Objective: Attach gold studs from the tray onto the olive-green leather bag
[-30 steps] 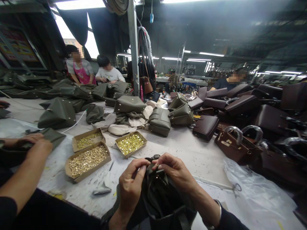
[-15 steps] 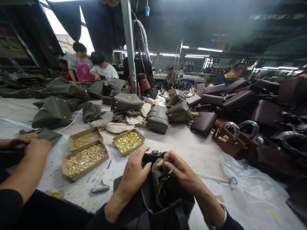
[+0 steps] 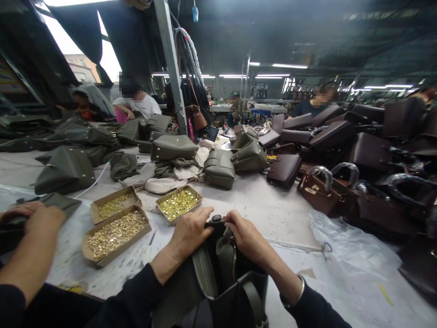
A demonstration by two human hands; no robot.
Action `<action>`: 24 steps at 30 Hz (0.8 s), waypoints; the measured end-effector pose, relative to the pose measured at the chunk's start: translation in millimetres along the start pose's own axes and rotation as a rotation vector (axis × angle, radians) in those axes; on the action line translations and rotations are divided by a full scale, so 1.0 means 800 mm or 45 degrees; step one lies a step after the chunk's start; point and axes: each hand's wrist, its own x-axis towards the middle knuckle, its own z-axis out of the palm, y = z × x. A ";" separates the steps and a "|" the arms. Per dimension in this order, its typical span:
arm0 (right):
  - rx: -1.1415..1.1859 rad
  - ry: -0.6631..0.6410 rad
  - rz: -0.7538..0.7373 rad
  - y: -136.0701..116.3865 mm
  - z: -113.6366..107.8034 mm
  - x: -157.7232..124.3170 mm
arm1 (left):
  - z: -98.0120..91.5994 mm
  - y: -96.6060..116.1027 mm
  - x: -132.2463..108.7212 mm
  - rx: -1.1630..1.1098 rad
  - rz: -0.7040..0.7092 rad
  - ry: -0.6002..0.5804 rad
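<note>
Sitting within reach, presumably for easy picking, fastener trays point(image 3: 124, 244) occupy the tabletop point(image 3: 246, 196). The left hand point(image 3: 191, 232) meets the bag's point(image 3: 232, 303) far edge, thumb and fingers parted, grip unconfirmed. The bag gapes below. The right hand point(image 3: 247, 239) pinches that edge, likely steadying it.

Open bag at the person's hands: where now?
At bottom centre of the head view, the open bag has the left hand and right hand at its far edge; a cardboard box lies beyond, leftward.

Dark olive bag point(image 3: 180, 294), gold pieces point(image 3: 118, 231), tan boxes point(image 3: 125, 248), maroon handbags point(image 3: 284, 169)
</note>
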 end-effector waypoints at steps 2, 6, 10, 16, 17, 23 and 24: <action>0.056 0.040 -0.029 0.007 -0.001 0.002 | 0.000 -0.007 0.002 0.059 0.187 0.054; 0.227 0.099 -0.080 0.021 -0.002 0.007 | -0.004 -0.013 0.010 0.174 0.591 0.111; 0.476 0.067 -0.088 0.031 -0.002 0.009 | -0.005 -0.010 0.019 0.109 0.736 0.109; 0.482 0.065 -0.122 0.026 0.010 0.009 | 0.005 -0.009 0.029 -0.382 0.169 0.054; 0.402 0.100 -0.162 0.026 0.013 0.010 | 0.006 -0.009 0.032 -0.495 0.029 0.047; 0.185 0.316 -0.332 0.039 0.036 0.018 | 0.013 -0.004 0.049 -0.821 -0.276 -0.037; 0.178 0.341 -0.349 0.042 0.038 0.018 | 0.014 -0.004 0.049 -0.853 -0.302 -0.043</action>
